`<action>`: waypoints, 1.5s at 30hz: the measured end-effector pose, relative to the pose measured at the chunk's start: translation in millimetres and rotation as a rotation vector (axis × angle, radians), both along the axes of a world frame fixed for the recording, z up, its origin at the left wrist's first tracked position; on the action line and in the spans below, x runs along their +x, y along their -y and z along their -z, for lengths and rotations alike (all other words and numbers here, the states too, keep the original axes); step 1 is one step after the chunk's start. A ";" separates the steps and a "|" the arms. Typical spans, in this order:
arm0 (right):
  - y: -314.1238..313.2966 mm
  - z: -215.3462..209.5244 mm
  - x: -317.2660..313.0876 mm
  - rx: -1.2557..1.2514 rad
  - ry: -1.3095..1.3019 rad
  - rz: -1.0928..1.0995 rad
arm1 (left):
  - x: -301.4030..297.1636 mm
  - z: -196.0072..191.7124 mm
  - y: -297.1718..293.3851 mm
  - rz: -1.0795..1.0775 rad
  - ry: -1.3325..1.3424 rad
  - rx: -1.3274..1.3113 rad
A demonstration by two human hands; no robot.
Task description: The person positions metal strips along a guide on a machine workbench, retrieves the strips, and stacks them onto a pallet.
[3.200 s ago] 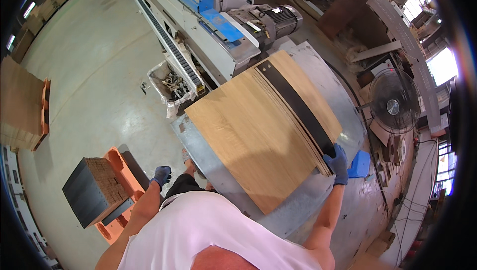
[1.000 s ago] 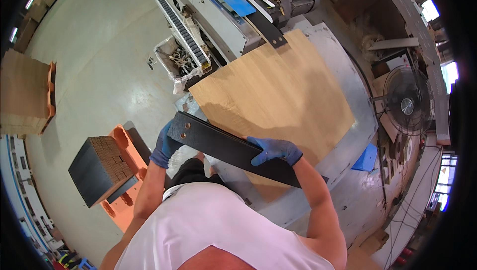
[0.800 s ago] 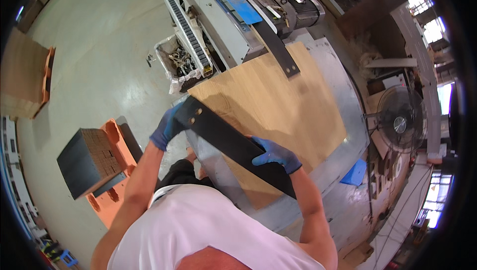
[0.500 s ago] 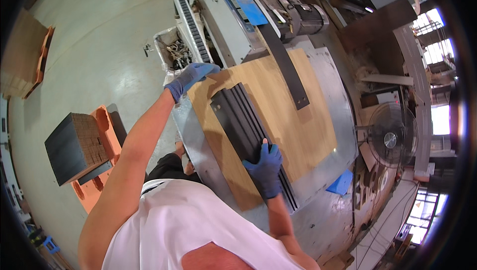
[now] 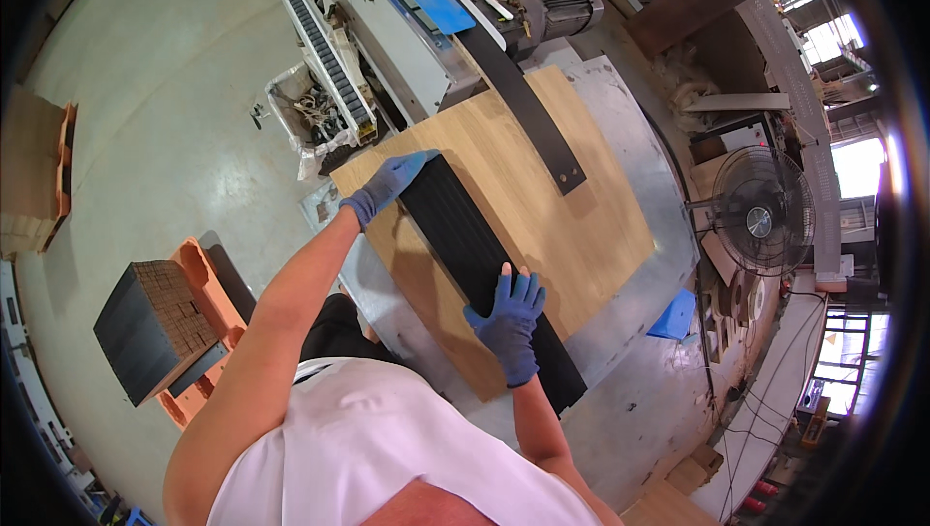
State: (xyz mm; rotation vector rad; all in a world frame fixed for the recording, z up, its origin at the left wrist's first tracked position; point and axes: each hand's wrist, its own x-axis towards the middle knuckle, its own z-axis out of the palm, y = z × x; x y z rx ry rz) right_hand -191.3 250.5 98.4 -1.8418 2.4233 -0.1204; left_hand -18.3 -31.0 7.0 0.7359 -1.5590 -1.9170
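Note:
A stack of long black boards (image 5: 455,221) lies slantwise on a wood-grain panel (image 5: 591,264), its ridged edges facing up. At the far end of the stack, my left hand (image 5: 392,185) in a blue glove is closed round the corner. My right hand (image 5: 511,325), also gloved in blue with bare fingertips showing, rests nearer to me on the boards, fingers spread. A single dark strip (image 5: 528,109) with two small holes at its end reaches over the panel from the machine (image 5: 373,27).
The panel sits on a grey metal table (image 5: 673,245). A caged fan (image 5: 760,221) stands to the right, near a blue object (image 5: 671,315). On the left, stacked dark boards (image 5: 160,327) rest on an orange pallet (image 5: 205,269). A scrap bin (image 5: 308,109) stands beside the roller track (image 5: 315,37).
The black boards have been turned so their edges face up and lie pressed together. My left hand has moved from the panel's corner onto the stack's far end. My view has shifted.

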 end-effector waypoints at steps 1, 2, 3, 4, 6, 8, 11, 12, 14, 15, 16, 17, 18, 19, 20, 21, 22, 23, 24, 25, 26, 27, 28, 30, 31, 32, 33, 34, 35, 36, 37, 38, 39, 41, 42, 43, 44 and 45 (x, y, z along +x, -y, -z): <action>-2.0 -2.4 0.3 0.003 -0.002 0.001 | 0.0 0.2 -1.5 0.001 -0.017 0.039; -1.5 -4.6 0.4 0.019 -0.006 0.002 | 1.6 1.1 0.7 -0.002 -0.033 0.073; -1.7 -5.9 0.2 0.035 -0.011 0.002 | 2.8 2.3 0.7 -0.004 -0.035 0.070; -3.2 -6.6 -0.1 0.033 -0.013 0.000 | 3.9 3.7 -1.6 -0.005 -0.039 0.019; -13.1 -3.3 -5.5 0.092 0.032 0.029 | 1.3 1.5 -6.6 -0.004 -0.031 -0.031; -21.3 -2.7 -8.9 0.100 0.032 0.032 | 0.2 -2.1 -9.3 0.008 -0.006 -0.008; -29.8 -5.0 -12.9 0.113 0.028 0.038 | -1.6 -5.5 -13.0 0.016 -0.021 0.029; -31.5 -5.5 -13.8 0.114 0.031 0.040 | -1.5 -3.2 -13.2 0.015 -0.022 0.029; -35.6 -6.2 -15.3 0.112 0.011 0.028 | -1.9 4.5 -13.9 -0.021 -0.097 0.023; -37.3 -6.4 -15.7 0.111 -0.008 0.018 | -1.8 9.7 -13.7 -0.023 -0.097 0.023; -38.6 -6.2 -16.4 0.111 -0.008 0.015 | -1.7 14.8 -13.0 -0.022 -0.111 0.031; -41.7 -5.0 -17.2 0.117 -0.008 0.023 | -3.6 14.5 -14.0 -0.013 -0.125 0.044; -43.6 -4.3 -17.6 0.123 -0.007 0.030 | -4.5 14.2 -15.1 -0.009 -0.126 0.047; -44.1 -4.1 -17.5 0.126 -0.009 0.034 | -4.8 13.8 -16.1 0.002 -0.099 0.045; -42.8 -4.5 -16.8 0.131 -0.005 0.039 | -3.8 13.9 -16.3 0.009 -0.072 0.040; -41.7 -4.9 -16.1 0.136 -0.002 0.044 | -3.0 18.1 -15.7 0.007 -0.074 0.040; -42.0 -4.3 -15.4 0.137 -0.004 0.042 | -1.8 21.7 -14.9 0.008 -0.105 0.020; -43.5 -2.3 -15.3 0.133 -0.017 0.038 | -1.8 22.9 -14.7 0.010 -0.138 0.001; -44.6 -1.2 -15.3 0.128 -0.029 0.033 | -2.5 24.2 -15.3 0.007 -0.141 0.002; -44.8 -1.3 -15.6 0.129 -0.033 0.030 | -3.4 25.4 -16.6 0.007 -0.161 -0.052; -44.7 -1.1 -15.7 0.134 -0.038 0.023 | -3.5 25.1 -17.7 0.006 -0.178 -0.106; -44.5 -1.1 -15.7 0.139 -0.044 0.016 | -3.1 24.7 -18.0 0.002 -0.180 -0.106; -44.3 -1.4 -15.1 0.140 -0.047 0.011 | -2.4 24.1 -18.2 0.007 -0.161 -0.041; -43.6 -2.0 -14.8 0.150 -0.012 0.015 | -1.5 20.6 -19.2 0.006 -0.146 0.023; -43.9 -1.6 -15.1 0.151 -0.015 0.009 | -0.5 18.9 -20.1 0.016 -0.136 0.020; -44.1 -1.2 -16.8 0.152 -0.021 0.006 | -0.4 14.5 -20.8 0.024 -0.128 0.018; -45.4 -0.2 -16.9 0.156 -0.025 0.011 | -1.1 2.2 -21.4 0.025 -0.130 0.022; -45.8 0.1 -16.8 0.161 -0.026 0.014 | -2.0 -10.2 -20.7 0.040 -0.099 0.067; -45.3 -0.7 -16.0 0.154 -0.029 0.015 | 0.0 -18.5 -20.1 0.048 -0.067 0.110; -44.8 -1.2 -15.2 0.147 -0.031 0.018 | 2.5 -17.8 -16.1 0.043 -0.067 0.113; -44.1 -0.4 -14.5 0.150 -0.031 0.015 | 5.7 -17.8 -9.5 0.064 -0.066 0.185; -43.8 1.0 -14.6 0.141 -0.032 0.020 | 6.5 -19.3 -5.2 0.086 -0.066 0.258; -43.8 1.7 -14.7 0.131 -0.032 0.026 | 6.5 -20.5 -3.5 0.072 -0.079 0.244; -43.6 1.6 -15.0 0.132 -0.031 0.027 | 4.0 -24.4 -8.8 0.077 -0.029 0.191; -43.6 1.5 -15.2 0.128 -0.028 0.028 | 2.0 -26.0 -11.7 0.083 0.023 0.134; -43.9 1.4 -15.2 0.129 -0.028 0.030 | -0.9 -20.7 -14.3 0.086 0.022 0.135; -43.5 1.4 -15.2 0.133 -0.027 0.029 | -3.6 -15.9 -17.1 0.039 -0.016 0.102; -42.9 1.2 -15.2 0.137 -0.025 0.028 | -5.0 -11.6 -18.8 -0.008 -0.054 0.069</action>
